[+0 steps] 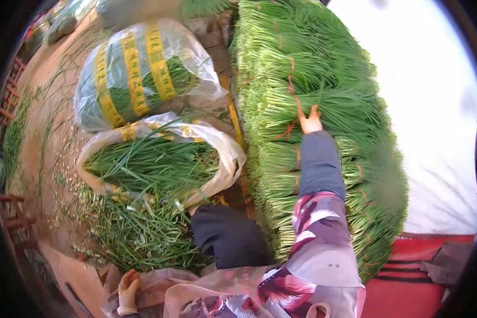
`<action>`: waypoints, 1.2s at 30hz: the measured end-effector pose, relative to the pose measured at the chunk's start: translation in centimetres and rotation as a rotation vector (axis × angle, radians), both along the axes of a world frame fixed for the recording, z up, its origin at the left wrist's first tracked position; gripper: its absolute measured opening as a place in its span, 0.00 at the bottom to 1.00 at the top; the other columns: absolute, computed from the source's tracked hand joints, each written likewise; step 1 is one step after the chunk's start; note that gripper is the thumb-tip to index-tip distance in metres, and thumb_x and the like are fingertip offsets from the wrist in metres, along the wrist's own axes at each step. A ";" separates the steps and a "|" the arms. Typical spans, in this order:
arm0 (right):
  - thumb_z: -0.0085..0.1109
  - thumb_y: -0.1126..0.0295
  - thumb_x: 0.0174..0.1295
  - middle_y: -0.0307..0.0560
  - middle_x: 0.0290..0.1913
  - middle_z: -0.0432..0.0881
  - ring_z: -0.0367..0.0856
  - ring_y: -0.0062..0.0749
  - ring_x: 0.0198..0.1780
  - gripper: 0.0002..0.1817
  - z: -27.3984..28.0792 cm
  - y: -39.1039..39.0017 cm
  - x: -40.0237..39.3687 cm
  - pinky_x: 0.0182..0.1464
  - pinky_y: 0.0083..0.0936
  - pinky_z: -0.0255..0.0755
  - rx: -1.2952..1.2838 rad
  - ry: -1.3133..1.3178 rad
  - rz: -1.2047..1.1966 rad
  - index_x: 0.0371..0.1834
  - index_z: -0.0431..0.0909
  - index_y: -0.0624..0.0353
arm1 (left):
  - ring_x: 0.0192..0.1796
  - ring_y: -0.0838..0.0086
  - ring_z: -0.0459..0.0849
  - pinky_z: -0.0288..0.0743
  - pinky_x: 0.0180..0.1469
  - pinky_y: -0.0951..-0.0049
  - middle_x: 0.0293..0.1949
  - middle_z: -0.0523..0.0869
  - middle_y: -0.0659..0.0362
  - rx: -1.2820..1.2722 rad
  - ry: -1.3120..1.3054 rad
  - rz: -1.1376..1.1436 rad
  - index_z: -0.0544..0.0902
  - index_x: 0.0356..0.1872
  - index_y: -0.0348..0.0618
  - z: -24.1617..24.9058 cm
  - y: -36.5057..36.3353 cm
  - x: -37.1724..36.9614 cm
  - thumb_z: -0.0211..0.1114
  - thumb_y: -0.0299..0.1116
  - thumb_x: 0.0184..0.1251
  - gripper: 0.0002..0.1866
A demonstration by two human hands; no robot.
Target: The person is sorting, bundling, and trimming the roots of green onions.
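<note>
My right hand reaches onto a tall stack of tied green chives, thumb and finger spread and touching a bundle beside a red tie. Nothing is visibly gripped there. A black sleeve leads to my left hand, low at the near rim of an opened clear plastic bag; its fingers are hidden. Inside that bag lie long loose chives. More leaves and trimmings are heaped in front of it.
A full bag with yellow printed bands lies behind the open one. Another hand, apparently another person's, shows at the lower left. A yellow-edged strip runs beside the stack. Red cloth lies at right; scraps litter the floor.
</note>
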State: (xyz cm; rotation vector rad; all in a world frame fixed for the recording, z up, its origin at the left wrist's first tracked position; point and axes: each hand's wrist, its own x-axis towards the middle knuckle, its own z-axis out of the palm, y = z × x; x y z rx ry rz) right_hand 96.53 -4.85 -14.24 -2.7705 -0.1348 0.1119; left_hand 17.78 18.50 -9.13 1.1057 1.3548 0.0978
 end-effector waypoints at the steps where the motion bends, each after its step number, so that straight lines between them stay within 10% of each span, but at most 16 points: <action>1: 0.56 0.38 0.57 0.71 0.74 0.51 0.55 0.58 0.74 0.53 0.6 -1.1 0.5 0.72 0.33 0.54 -0.031 -0.002 0.083 0.76 0.45 0.60 | 0.48 0.74 0.81 0.75 0.48 0.78 0.48 0.83 0.57 -0.010 -0.016 -0.005 0.75 0.59 0.38 1.1 0.0 0.8 0.65 0.26 0.63 0.23; 3: 0.59 0.45 0.58 0.65 0.70 0.62 0.59 0.52 0.73 0.47 2.7 -2.6 -1.8 0.72 0.30 0.53 0.021 -0.005 0.124 0.74 0.54 0.62 | 0.54 0.73 0.80 0.75 0.54 0.75 0.52 0.82 0.56 -0.012 -0.099 -0.002 0.74 0.61 0.38 2.4 -0.1 0.5 0.65 0.24 0.63 0.23; 5: 0.61 0.54 0.61 0.49 0.43 0.82 0.80 0.34 0.40 0.41 -0.6 -5.7 -3.7 0.40 0.31 0.77 0.258 -0.118 0.071 0.74 0.56 0.56 | 0.55 0.72 0.79 0.74 0.56 0.74 0.53 0.81 0.56 0.049 -0.136 0.044 0.74 0.61 0.38 4.7 -0.3 -0.4 0.65 0.25 0.63 0.24; 9: 0.57 0.64 0.65 0.40 0.24 0.74 0.71 0.29 0.21 0.10 -0.8 -9.1 -15.2 0.20 0.29 0.64 0.732 0.379 -0.111 0.44 0.75 0.58 | 0.58 0.69 0.77 0.71 0.63 0.70 0.56 0.79 0.54 0.277 -0.164 0.150 0.72 0.64 0.36 8.8 -0.8 -5.6 0.63 0.25 0.66 0.24; 11: 0.58 0.61 0.64 0.40 0.23 0.78 0.73 0.25 0.19 0.14 -1.5 -10.3 -20.8 0.20 0.26 0.66 0.696 0.538 -0.105 0.45 0.79 0.60 | 0.60 0.68 0.76 0.70 0.63 0.70 0.58 0.77 0.52 0.482 -0.109 0.244 0.71 0.64 0.34 9.3 -1.1 -9.7 0.61 0.26 0.68 0.23; 14: 0.58 0.58 0.59 0.54 0.47 0.86 0.84 0.40 0.49 0.27 -0.2 -10.1 -25.1 0.53 0.25 0.73 0.097 0.347 0.276 0.60 0.76 0.57 | 0.60 0.68 0.76 0.69 0.63 0.71 0.60 0.76 0.51 0.583 -0.103 0.500 0.70 0.64 0.33 7.5 -3.4 -17.2 0.60 0.27 0.69 0.24; 15: 0.64 0.69 0.52 0.42 0.33 0.84 0.77 0.22 0.32 0.29 1.7 -7.4 -26.5 0.36 0.21 0.71 0.193 0.346 0.313 0.60 0.76 0.62 | 0.58 0.68 0.77 0.70 0.62 0.71 0.58 0.78 0.50 0.532 -0.006 0.510 0.71 0.62 0.31 7.8 -6.0 -19.7 0.61 0.27 0.68 0.23; 20: 0.61 0.68 0.59 0.43 0.36 0.84 0.75 0.23 0.31 0.10 10.3 0.6 -27.8 0.38 0.23 0.71 0.476 0.412 0.431 0.40 0.82 0.60 | 0.28 0.76 0.77 0.70 0.30 0.72 0.23 0.81 0.61 0.215 0.430 0.472 0.86 0.33 0.39 5.1 -16.2 -22.2 0.64 0.41 0.64 0.14; 21: 0.59 0.64 0.63 0.43 0.37 0.84 0.76 0.22 0.32 0.11 12.6 3.2 -29.1 0.39 0.23 0.72 0.495 0.447 0.509 0.39 0.82 0.60 | 0.28 0.73 0.79 0.72 0.31 0.71 0.25 0.84 0.59 0.217 0.373 0.505 0.86 0.32 0.38 -6.2 -20.1 -28.3 0.64 0.40 0.64 0.14; 25: 0.57 0.59 0.68 0.45 0.44 0.84 0.80 0.24 0.43 0.17 14.9 14.4 -35.7 0.48 0.22 0.73 0.439 0.402 1.017 0.49 0.80 0.62 | 0.36 0.69 0.85 0.78 0.41 0.69 0.32 0.88 0.54 0.071 0.491 0.632 0.87 0.37 0.41 -15.0 -26.4 -28.2 0.67 0.34 0.52 0.12; 29: 0.57 0.68 0.67 0.45 0.48 0.84 0.81 0.25 0.48 0.17 10.5 21.5 -46.0 0.52 0.20 0.73 0.264 0.647 1.212 0.57 0.77 0.63 | 0.39 0.66 0.86 0.78 0.46 0.68 0.36 0.89 0.53 -0.150 0.384 1.005 0.88 0.41 0.45 -20.2 -28.8 -28.0 0.70 0.37 0.51 0.15; 36: 0.58 0.67 0.66 0.46 0.45 0.86 0.83 0.25 0.45 0.16 2.7 20.4 -58.0 0.52 0.22 0.73 -0.212 0.791 1.466 0.54 0.80 0.62 | 0.48 0.56 0.85 0.76 0.54 0.59 0.41 0.88 0.50 -0.115 0.683 0.874 0.87 0.43 0.48 -26.4 -21.9 -33.1 0.71 0.46 0.49 0.21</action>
